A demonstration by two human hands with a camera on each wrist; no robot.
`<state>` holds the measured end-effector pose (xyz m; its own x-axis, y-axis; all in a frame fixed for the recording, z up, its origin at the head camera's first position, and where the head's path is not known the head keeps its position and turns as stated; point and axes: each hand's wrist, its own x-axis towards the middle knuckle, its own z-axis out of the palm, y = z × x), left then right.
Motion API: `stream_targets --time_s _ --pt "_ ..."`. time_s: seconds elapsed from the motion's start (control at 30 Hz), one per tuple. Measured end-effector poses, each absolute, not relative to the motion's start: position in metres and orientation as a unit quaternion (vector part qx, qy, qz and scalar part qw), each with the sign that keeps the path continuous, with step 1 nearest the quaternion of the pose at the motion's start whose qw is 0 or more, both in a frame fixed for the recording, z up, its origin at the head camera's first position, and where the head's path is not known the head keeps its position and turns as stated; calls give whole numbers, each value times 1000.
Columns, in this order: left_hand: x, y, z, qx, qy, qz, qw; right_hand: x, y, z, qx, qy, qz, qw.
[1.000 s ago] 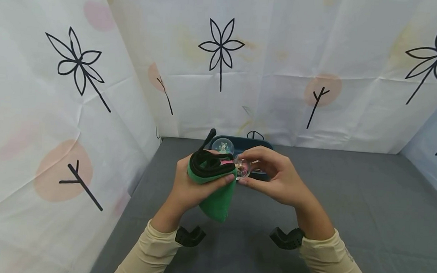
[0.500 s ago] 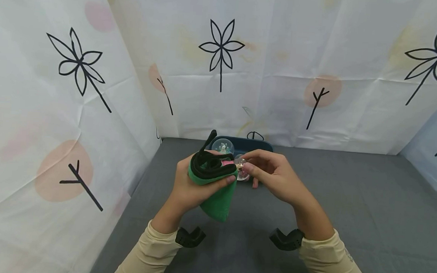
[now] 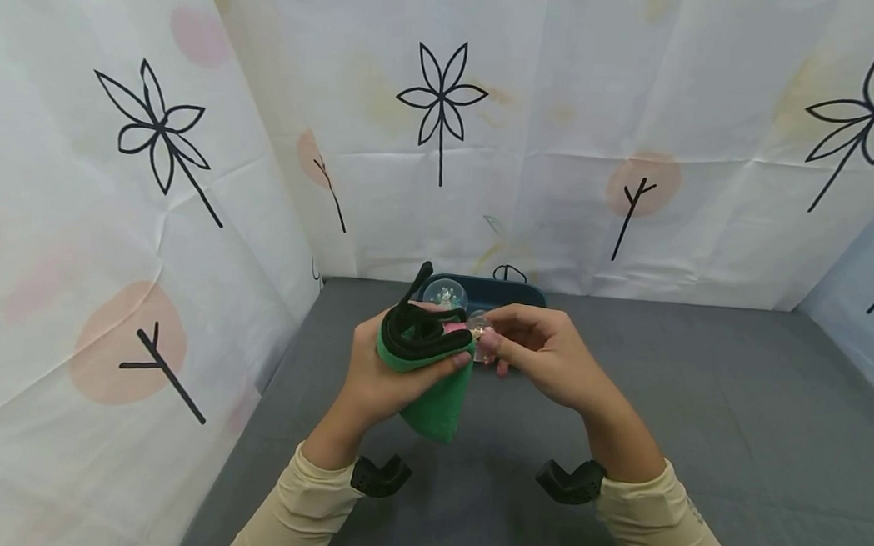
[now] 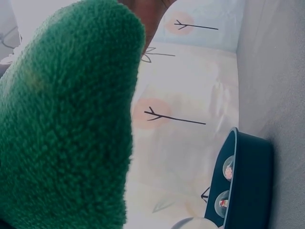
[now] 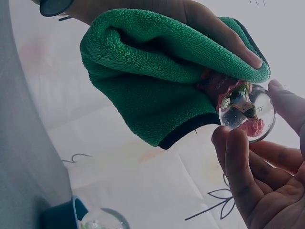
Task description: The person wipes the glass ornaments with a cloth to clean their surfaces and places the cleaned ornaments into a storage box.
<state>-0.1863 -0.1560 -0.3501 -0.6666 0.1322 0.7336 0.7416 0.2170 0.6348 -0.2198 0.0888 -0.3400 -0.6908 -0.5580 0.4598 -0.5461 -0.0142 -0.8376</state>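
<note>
A small snow globe [image 5: 261,107] with a pink base [image 5: 214,88] and a little figure inside is held up off the table. My left hand [image 3: 381,378] grips its base through a folded green towel [image 3: 436,411] with black edging; the towel hides most of the base. With the thumb on one side of the clear ball and fingers on the other, my right hand [image 3: 552,355] pinches the globe. Green terry fabric [image 4: 71,114] fills much of the left wrist view.
Behind the hands, a dark blue tray [image 3: 511,290] stands near the back of the grey table [image 3: 699,406]. Small snow globes [image 4: 222,204] lie inside it. A larger snow globe [image 3: 446,294] shows at the tray's left part. Patterned white cloth hangs behind and beside the table.
My right thumb has shifted from below the globe to its near side, and the fingers have moved round the ball. My left hand and the towel have stayed nearly still.
</note>
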Motion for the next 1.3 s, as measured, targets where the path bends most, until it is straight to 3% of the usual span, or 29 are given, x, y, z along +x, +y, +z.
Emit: stream_targets --time_s 0.47,0.9,1.3 --pt "-188 -157 -349 -289 -734 -546 284 -217 86 -342 -464 677 -562 -104" --pt "-186 -156 -347 -303 -719 -562 275 -219 89 -341 -423 702 -565 -92" --pt "-184 -155 -349 -309 -718 -556 281 -217 87 -340 -411 703 -579 -40"
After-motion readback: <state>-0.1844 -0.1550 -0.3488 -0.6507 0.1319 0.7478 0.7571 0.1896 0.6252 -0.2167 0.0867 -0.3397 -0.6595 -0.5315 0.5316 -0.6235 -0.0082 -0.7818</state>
